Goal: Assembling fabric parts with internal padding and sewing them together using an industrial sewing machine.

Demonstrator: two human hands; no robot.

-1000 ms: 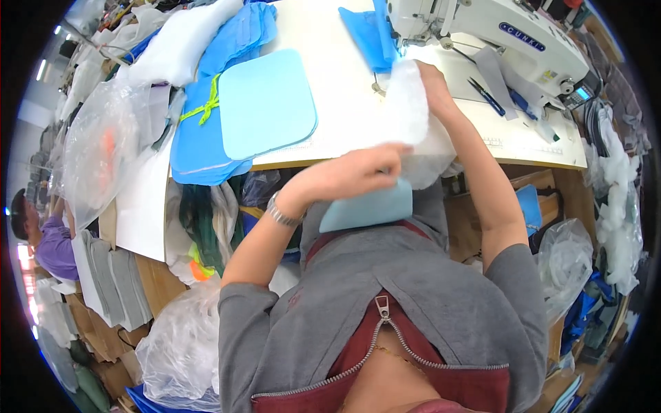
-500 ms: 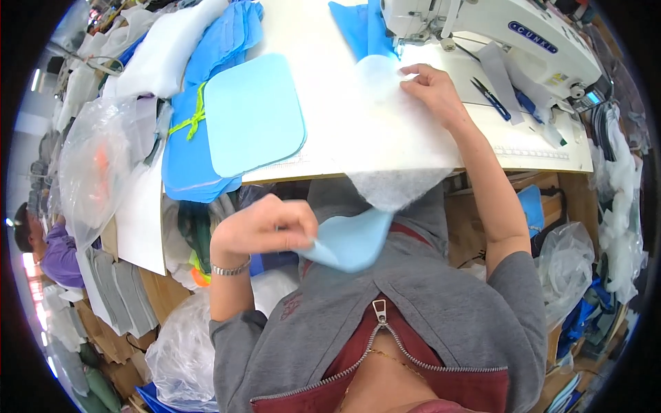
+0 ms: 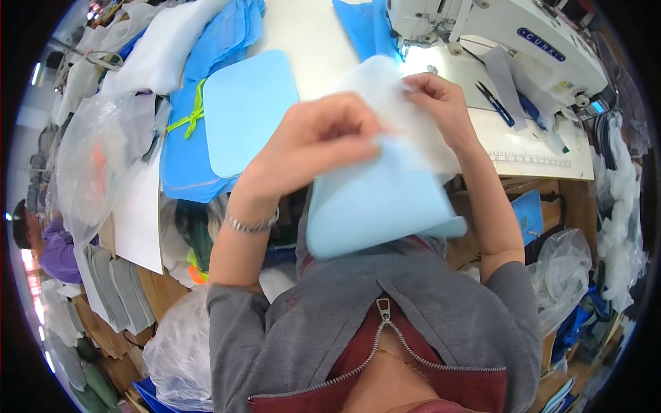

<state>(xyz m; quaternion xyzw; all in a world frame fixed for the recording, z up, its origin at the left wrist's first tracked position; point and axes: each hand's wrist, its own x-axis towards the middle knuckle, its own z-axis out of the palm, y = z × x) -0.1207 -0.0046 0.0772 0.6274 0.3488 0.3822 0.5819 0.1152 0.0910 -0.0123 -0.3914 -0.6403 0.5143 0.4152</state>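
My left hand (image 3: 310, 141), a little blurred, pinches the upper edge of a light blue fabric piece (image 3: 379, 213) with rounded corners. The piece hangs over my lap at the table's front edge, its lower right corner curled. Between finger and thumb, my right hand (image 3: 444, 107) grips the right edge of a thin white sheet of padding (image 3: 379, 77). That sheet lies on the table in front of the sewing machine (image 3: 458, 31), its near part overlapped by the blue piece. Whether the two layers touch, I cannot tell.
Left of my hands lie light blue rounded pieces (image 3: 251, 113) on darker blue ones (image 3: 184, 155) tied with a green strip (image 3: 195, 113). Thread snips (image 3: 496, 103) rest to the right. Clear plastic bags (image 3: 182, 344) sit below. A person in purple (image 3: 60, 255) is at far left.
My left hand has lifted the light blue piece from my lap up and to the right, over the white sheet's near end. My right hand has stayed at the sheet's edge, shifting slightly.
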